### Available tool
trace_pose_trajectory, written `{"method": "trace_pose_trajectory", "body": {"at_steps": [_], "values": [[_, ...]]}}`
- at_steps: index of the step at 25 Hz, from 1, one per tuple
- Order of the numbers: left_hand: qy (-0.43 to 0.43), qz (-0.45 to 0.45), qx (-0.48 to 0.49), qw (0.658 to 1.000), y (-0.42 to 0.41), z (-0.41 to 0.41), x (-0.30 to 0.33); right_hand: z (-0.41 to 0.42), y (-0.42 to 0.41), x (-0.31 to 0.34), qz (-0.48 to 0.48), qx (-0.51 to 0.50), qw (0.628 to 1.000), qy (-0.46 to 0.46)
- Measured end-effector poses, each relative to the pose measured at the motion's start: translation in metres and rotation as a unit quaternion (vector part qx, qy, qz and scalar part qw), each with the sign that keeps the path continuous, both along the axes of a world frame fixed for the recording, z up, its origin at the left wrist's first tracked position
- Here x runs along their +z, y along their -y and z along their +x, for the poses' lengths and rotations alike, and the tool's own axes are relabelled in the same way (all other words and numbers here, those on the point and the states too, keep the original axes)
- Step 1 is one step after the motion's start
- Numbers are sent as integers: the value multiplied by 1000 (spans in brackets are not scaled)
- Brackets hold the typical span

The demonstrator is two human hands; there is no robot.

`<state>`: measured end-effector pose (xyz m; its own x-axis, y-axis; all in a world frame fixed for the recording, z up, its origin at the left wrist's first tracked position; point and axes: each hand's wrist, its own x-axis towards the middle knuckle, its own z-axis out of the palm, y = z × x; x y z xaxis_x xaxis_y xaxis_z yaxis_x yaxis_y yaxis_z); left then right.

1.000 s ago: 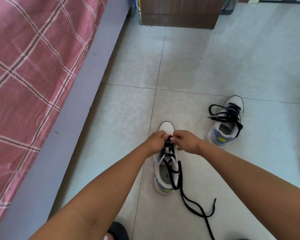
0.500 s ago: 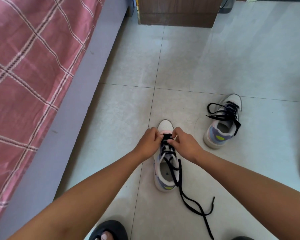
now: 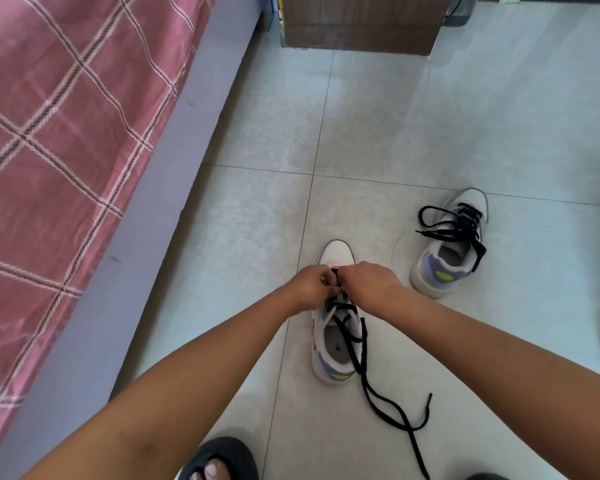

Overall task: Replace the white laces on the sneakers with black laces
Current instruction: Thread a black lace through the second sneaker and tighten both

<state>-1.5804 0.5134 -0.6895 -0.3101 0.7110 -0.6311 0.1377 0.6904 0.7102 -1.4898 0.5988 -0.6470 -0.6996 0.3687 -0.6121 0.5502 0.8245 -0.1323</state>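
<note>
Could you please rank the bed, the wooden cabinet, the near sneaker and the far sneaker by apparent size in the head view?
1. bed, by far the largest.
2. wooden cabinet, cut off by the frame.
3. near sneaker and far sneaker: alike; the near one looks slightly bigger only through closeness.

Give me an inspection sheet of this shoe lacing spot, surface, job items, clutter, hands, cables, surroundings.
Surface: pale tiled floor with dark grout lines.
Job's things: near sneaker partly threaded with a black lace trailing loose on the floor; far sneaker already carries black laces. No white laces seen.
Clutter: nothing seen.
Hands: left hand and right hand both pinch the lace at the near sneaker's front eyelets, fingers curled.
Cables: nothing clearly seen.
Surroundings: bed with pink checked sheet on the left, wooden cabinet at the top, black slipper on a foot below.
</note>
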Motion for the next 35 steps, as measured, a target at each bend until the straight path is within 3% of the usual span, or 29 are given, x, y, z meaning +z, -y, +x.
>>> {"method": "trace_pose_trajectory", "body": {"at_steps": [3,6,11,14,17,21,24,27,29,31,32,33,35], "values": [[77,-6,32,996,3,-2,0,-5,0,0,21,33,998,42],[76,2,24,997,5,2,0,-7,1,-7,6,39,998,56],[79,49,58,994,18,-3,-7,21,-14,-20,-127,-51,987,-79],[29,47,40,998,26,2,-15,35,-9,-27,-182,-140,965,-126],[-48,10,-8,999,20,2,-10,30,-7,-29,-208,-215,948,-106],[-161,-19,-116,980,2,4,4,24,-15,-26,-151,-102,982,-50],[-161,7,-163,973,-5,8,8,21,-17,-26,-148,-67,984,-73],[-81,38,-77,993,3,4,1,30,-15,-37,-212,-173,946,-175],[-28,45,1,999,13,5,-5,43,-7,-46,-295,-303,870,-254],[-14,46,34,998,20,8,-10,51,3,-51,-393,-402,779,-278],[-27,47,41,998,22,10,-11,52,7,-53,-412,-423,759,-276],[-49,46,42,997,22,12,-12,51,8,-54,-405,-423,765,-270],[-85,29,18,996,21,10,-10,45,4,-51,-332,-367,836,-238]]}}
